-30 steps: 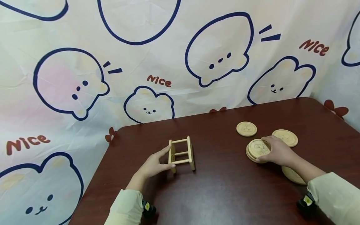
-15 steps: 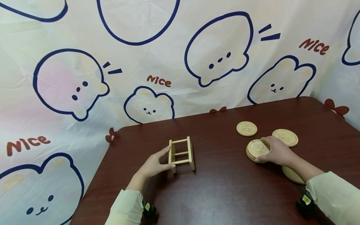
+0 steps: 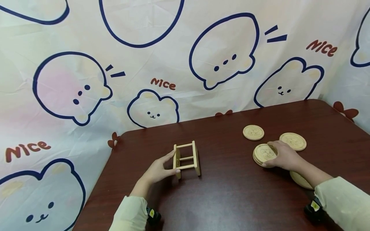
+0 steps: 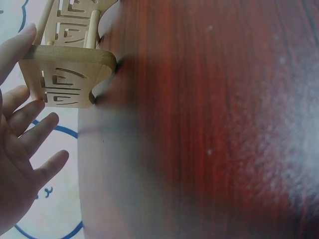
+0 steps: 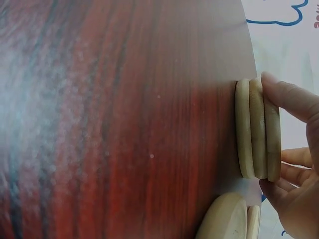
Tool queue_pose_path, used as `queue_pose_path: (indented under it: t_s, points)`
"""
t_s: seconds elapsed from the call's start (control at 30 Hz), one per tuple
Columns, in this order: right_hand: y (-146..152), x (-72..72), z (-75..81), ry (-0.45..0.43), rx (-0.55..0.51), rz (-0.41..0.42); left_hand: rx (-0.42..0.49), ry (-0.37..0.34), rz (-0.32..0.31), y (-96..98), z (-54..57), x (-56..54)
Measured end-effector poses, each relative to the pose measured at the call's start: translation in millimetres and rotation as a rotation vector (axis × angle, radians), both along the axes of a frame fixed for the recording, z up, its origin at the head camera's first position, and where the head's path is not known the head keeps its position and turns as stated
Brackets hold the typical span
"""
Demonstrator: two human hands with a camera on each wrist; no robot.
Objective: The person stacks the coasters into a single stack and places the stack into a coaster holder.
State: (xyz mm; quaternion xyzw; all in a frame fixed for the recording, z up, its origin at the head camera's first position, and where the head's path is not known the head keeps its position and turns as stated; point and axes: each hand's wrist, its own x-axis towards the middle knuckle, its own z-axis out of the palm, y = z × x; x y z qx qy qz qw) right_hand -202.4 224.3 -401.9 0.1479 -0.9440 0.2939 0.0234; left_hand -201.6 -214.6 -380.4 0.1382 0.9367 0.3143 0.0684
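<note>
A small wooden coaster rack point(image 3: 196, 158) with rods between two side panels stands left of centre. My left hand point(image 3: 157, 170) holds its left panel between thumb and fingertips, one at each end. Cut-out openwork shows in that panel in the left wrist view, where the rack point(image 4: 70, 79) is partly out of frame. On the right, my right hand point(image 3: 286, 156) pinches the edge of a round wooden coaster point(image 3: 264, 153) with an engraved design. It tops a stack of three, seen edge-on in the right wrist view, my thumb on the top coaster point(image 5: 273, 137).
Two more engraved coasters, one farther back point(image 3: 253, 132) and one point(image 3: 293, 141) behind my right hand, lie on the dark brown table point(image 3: 222, 192). Another coaster point(image 3: 299, 180) is partly hidden under the right forearm. A cartoon-printed cloth point(image 3: 202, 106) hangs behind the table.
The top coaster has shifted slightly and now sits more evenly on the ones beneath it, my right hand still at its edge. My left hand and the rack stay as they were.
</note>
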Motion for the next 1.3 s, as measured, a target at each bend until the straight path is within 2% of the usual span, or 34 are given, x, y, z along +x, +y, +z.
queue_pose_path:
  t_s: [0.3,0.6,0.93,1.3]
  points:
    - [-1,0.8,-2.0,-0.014,-0.014,0.022,0.03,0.017,-0.01,-1.9,-4.6,-1.0]
    - [2,5.3,3.5,-0.046,-0.041,0.015,0.025,0.013,-0.006,-3.6,-6.5,-2.1]
    - [10,12.4,8.2,-0.046,-0.046,0.008,0.008,0.08,-0.047,-1.8,-3.7,-2.1]
    - [20,23.9,11.9,-0.03,-0.041,-0.031,-0.002,0.064,-0.038,-2.6,-1.9,-3.1]
